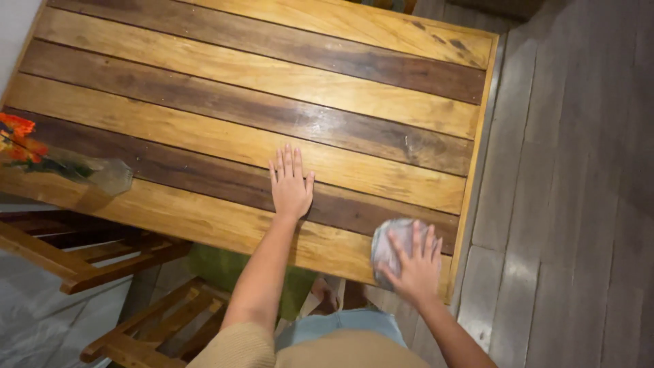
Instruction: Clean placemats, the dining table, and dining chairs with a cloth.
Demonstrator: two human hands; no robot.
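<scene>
- Cloth point(390, 247): grey, bunched, lying at the near right corner of the table point(272, 75), close to both edges. Risk: a stroke further right or nearer likely carries it off the edge.
- Right hand point(414, 264): fingers spread, pressing flat on the cloth, not gripping it. Risk: the cloth may slip out from under the palm.
- Left hand point(291, 185): fingers open, flat on the planks, holding nothing.
- Vase point(102, 174): glass, with orange flowers, near the left edge, well apart from both hands. Risk: leaning on the table could rock it.
- Chair point(102, 259): below the left near edge.
</scene>
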